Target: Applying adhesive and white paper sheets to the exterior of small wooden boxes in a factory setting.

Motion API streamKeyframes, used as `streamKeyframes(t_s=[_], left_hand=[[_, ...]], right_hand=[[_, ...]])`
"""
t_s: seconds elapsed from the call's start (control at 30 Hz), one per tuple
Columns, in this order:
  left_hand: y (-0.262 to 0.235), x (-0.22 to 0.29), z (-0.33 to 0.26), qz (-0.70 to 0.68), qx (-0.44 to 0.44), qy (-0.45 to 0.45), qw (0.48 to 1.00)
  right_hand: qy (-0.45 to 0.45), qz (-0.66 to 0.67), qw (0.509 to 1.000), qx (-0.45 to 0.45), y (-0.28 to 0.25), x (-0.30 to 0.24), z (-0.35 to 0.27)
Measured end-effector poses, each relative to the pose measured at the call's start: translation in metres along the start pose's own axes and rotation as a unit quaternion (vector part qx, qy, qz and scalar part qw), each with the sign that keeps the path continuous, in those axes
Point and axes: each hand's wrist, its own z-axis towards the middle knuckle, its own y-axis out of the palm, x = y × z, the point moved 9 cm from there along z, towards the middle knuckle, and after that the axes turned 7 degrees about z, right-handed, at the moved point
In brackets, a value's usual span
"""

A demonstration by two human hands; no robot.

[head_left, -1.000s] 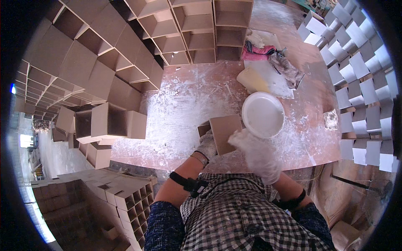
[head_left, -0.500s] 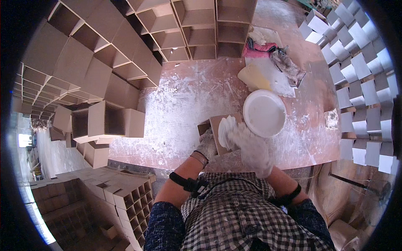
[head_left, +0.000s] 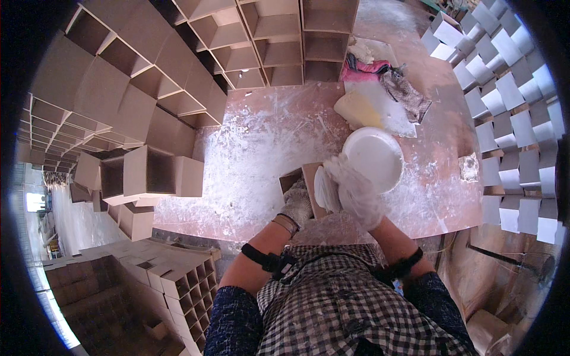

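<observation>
My left hand (head_left: 297, 203), in a pale knit glove, grips a small brown cardboard box (head_left: 312, 177) near the table's front edge. A dark opening shows at the box's left. White, paste-like material (head_left: 326, 190) covers part of the face turned toward my right hand. My right hand (head_left: 361, 193), in a thin translucent glove, is at that coated face. Motion blurs its fingers, so their pose is unclear. Just beyond this hand stands a round white bowl (head_left: 377, 159), partly overlapped by the glove.
Cardboard compartment boxes (head_left: 276, 44) stand stacked at the back, with more boxes (head_left: 148, 172) at the left. A yellowish sheet (head_left: 356, 110) and a crumpled cloth (head_left: 407, 95) lie beyond the bowl. Rows of white-faced boxes (head_left: 510, 95) line the right. White smears mark the reddish table (head_left: 261, 142).
My right hand has moved up and slightly left across the coated face of the box. My left hand keeps its hold, and the box has shifted slightly.
</observation>
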Motion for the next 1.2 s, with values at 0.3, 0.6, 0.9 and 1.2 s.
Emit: streamKeyframes(t_s=[0.3,0.6,0.9,1.2], left_hand=[[-0.077,-0.051,0.006,0.361,0.136,0.091,0.918],[-0.046,-0.013,-0.008,0.502,0.122,-0.02,0.856],[-0.056,-0.033,0.012,0.123,0.077,0.086,0.986],[-0.001,0.02,-0.013,0.786,0.025,-0.003,0.618]], right_hand=[[-0.056,-0.059,0.987,-0.141,0.042,-0.046,-0.012],[-0.091,-0.128,0.976,-0.15,0.042,-0.069,-0.017],[-0.147,-0.02,0.988,0.041,0.002,-0.049,0.049],[-0.024,0.0,0.987,-0.158,0.01,-0.054,-0.058]])
